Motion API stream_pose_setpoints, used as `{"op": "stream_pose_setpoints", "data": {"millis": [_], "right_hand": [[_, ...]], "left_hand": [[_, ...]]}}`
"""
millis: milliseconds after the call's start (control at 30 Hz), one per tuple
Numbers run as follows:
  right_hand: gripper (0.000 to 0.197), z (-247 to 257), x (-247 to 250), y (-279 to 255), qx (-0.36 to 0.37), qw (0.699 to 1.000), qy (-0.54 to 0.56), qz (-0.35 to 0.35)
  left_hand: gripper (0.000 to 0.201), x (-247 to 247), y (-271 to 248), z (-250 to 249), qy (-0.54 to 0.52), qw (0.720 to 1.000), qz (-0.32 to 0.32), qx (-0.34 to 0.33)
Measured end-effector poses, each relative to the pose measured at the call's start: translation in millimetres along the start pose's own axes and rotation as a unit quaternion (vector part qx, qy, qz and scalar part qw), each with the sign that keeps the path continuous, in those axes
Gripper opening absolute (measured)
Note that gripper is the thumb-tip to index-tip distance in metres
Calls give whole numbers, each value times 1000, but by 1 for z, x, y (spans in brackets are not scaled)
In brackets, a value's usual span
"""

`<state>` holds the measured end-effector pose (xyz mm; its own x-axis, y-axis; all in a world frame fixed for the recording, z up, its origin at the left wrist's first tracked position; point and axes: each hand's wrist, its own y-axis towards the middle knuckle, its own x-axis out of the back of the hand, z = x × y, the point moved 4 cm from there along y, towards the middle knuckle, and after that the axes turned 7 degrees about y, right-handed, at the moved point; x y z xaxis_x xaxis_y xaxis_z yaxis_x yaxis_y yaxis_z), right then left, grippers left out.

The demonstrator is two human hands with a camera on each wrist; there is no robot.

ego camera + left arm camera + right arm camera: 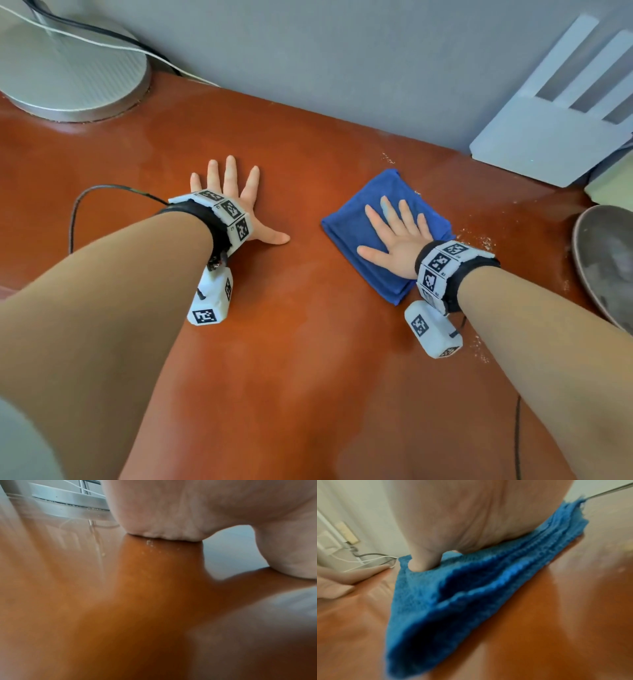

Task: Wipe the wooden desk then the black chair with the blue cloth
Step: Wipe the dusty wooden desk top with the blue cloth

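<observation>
A folded blue cloth (376,219) lies flat on the reddish-brown wooden desk (301,342), right of centre. My right hand (397,233) presses on it palm down with its fingers straight and spread. In the right wrist view the palm (471,520) sits on the blue cloth (453,595), blurred. My left hand (236,202) lies flat on the bare desk to the left, fingers spread, holding nothing. The left wrist view shows the heel of that hand (171,513) on the desk (137,601). No black chair is in view.
A round silver monitor base (68,75) with cables stands at the back left. A white router (561,113) leans on the grey wall at the back right. A grey dish (606,260) sits at the right edge. Pale crumbs (479,240) lie right of the cloth.
</observation>
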<state>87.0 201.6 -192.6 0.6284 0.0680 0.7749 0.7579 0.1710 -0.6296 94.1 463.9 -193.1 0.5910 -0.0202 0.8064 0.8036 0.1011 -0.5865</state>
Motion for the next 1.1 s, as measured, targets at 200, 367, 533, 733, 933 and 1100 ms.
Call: {"op": "stream_pose_setpoints", "data": {"millis": [200, 367, 533, 733, 933, 1100], "right_hand": [[76, -21, 27, 33, -107, 991, 67, -43], [77, 12, 47, 56, -103, 991, 63, -55], [78, 54, 23, 32, 33, 999, 21, -25], [77, -9, -3, -3, -23, 998, 46, -23], [79, -50, 7, 12, -132, 985, 95, -51], [79, -56, 34, 46, -170, 976, 113, -77]], "left_hand": [[131, -4, 7, 1, 4, 1000, -8, -2], [131, -3, 7, 0, 1, 1000, -3, 2], [131, -3, 3, -1, -5, 1000, -13, 1], [132, 3, 0, -2, -1, 1000, 3, 15], [128, 26, 14, -35, -8, 1000, -22, -19], [140, 17, 31, -53, 11, 1000, 2, -18]]}}
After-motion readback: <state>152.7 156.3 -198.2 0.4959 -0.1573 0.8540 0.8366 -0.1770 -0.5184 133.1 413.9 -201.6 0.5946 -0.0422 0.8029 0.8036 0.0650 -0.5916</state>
